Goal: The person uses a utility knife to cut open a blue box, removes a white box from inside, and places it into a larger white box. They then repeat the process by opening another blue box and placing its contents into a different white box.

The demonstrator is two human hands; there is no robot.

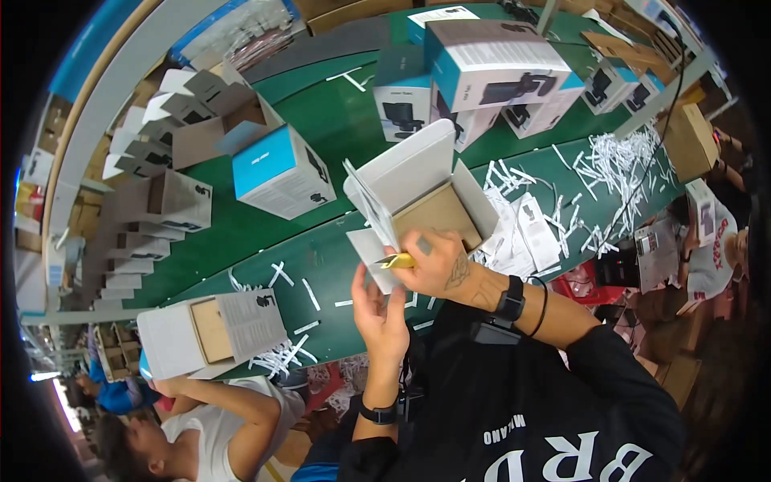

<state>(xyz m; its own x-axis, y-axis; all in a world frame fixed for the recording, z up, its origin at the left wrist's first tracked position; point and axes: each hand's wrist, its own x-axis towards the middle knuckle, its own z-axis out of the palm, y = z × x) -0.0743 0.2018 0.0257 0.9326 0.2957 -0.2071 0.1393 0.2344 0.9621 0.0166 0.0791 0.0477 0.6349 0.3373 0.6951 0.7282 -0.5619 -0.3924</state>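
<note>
An opened white carton [484, 205] stands before me with its flaps raised and a brown cardboard lining inside. At its near left corner my right hand [438, 261] is closed around a yellow utility knife [397, 261], whose tip points left over a white side flap [371, 249]. Just below, my left hand [381, 321] is palm up, its thumb and fingers apart at the flap's lower end. It appears to touch the flap, though the contact is partly hidden.
Printed cartons [498, 68] are stacked at the back, and opened cartons [181, 201] line the left. White paper strips [618, 169] and folded leaflets [526, 233] litter the green table [321, 249]. Front left, a co-worker [249, 418] handles another open box [257, 325]; others are at the right.
</note>
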